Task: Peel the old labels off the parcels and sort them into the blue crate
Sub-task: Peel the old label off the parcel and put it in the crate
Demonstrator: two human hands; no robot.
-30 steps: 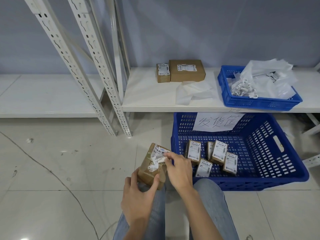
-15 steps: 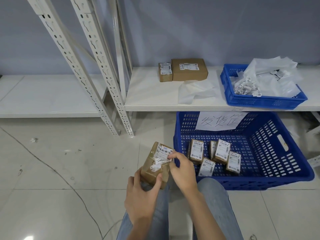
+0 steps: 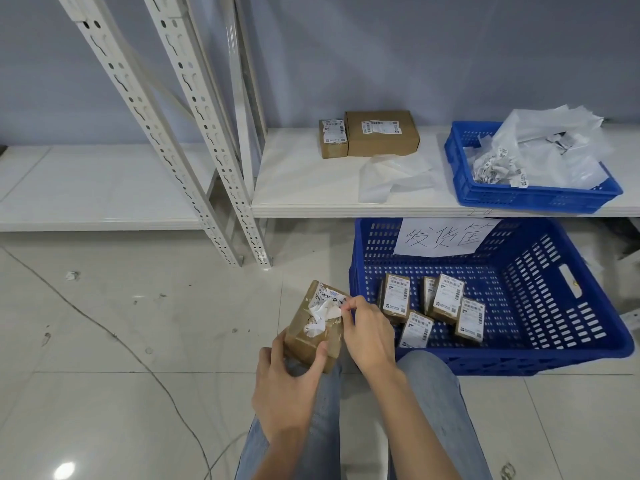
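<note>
My left hand [image 3: 289, 386] grips the near end of a small brown parcel [image 3: 311, 336] held over my knees. A white label [image 3: 327, 308] on its top is partly torn and crumpled. My right hand [image 3: 369, 332] pinches the label's right edge between thumb and fingertips. The big blue crate [image 3: 561, 362] stands on the floor to the right, with a handwritten paper sign on its back wall and several small labelled parcels [image 3: 446, 301] inside. Two more brown parcels, a small one [image 3: 333, 140] and a larger one [image 3: 381, 135], sit on the white shelf.
A smaller blue tray [image 3: 519, 197] on the shelf [image 3: 311, 188] holds white bags and peeled labels. A clear plastic bag [image 3: 388, 176] lies beside it. White slotted rack posts [image 3: 194, 133] rise at left. A thin cable [image 3: 114, 337] runs across the tiled floor.
My right hand has pulled the label further off, leaving more crumpled white paper on the parcel's top. The view has shifted slightly.
</note>
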